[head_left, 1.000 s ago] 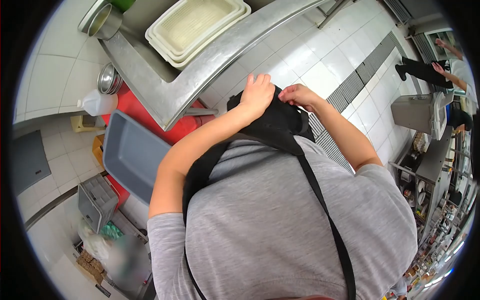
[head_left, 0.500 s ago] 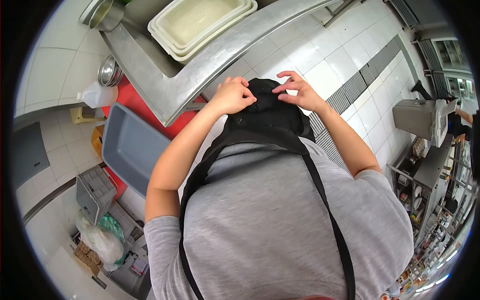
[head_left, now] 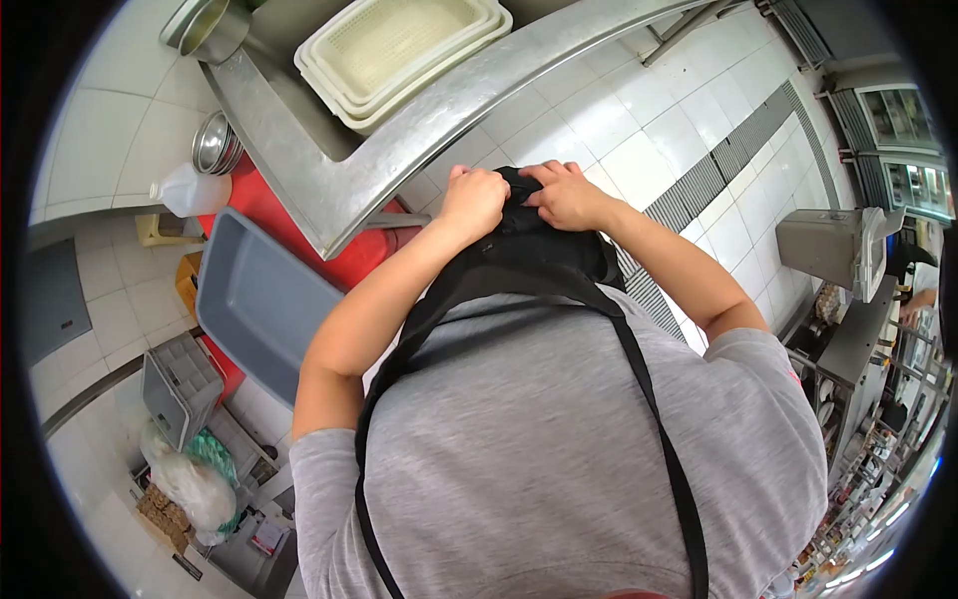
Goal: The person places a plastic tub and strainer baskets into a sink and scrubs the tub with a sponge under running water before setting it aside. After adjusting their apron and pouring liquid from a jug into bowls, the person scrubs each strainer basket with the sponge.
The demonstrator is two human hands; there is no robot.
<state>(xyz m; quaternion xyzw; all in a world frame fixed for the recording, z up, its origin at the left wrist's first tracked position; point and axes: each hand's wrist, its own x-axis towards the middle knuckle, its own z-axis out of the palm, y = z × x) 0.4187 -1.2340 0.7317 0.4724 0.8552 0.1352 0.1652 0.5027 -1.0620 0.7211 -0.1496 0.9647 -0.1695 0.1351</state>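
A black apron (head_left: 519, 265) hangs over my grey shirt, its straps running up past my chest. At its front, my left hand (head_left: 477, 205) is closed on a bunched fold of the dark cloth. Close beside it, my right hand (head_left: 567, 197) grips the same gathered cloth, fingers curled inward. Both hands are almost touching. Whether anything small lies inside the folds is hidden.
A steel sink (head_left: 374, 165) ahead holds stacked white plastic baskets (head_left: 344, 105). To the left are a grey-blue tub (head_left: 215, 299), a red surface (head_left: 254, 205), a plastic jug (head_left: 195, 190) and metal bowls (head_left: 210, 145). A grey bin (head_left: 818, 245) stands right on the tiled floor.
My right hand has come left and inward, its spread fingers now curled on the apron cloth. My left hand has closed on the cloth too. The view has shifted slightly.
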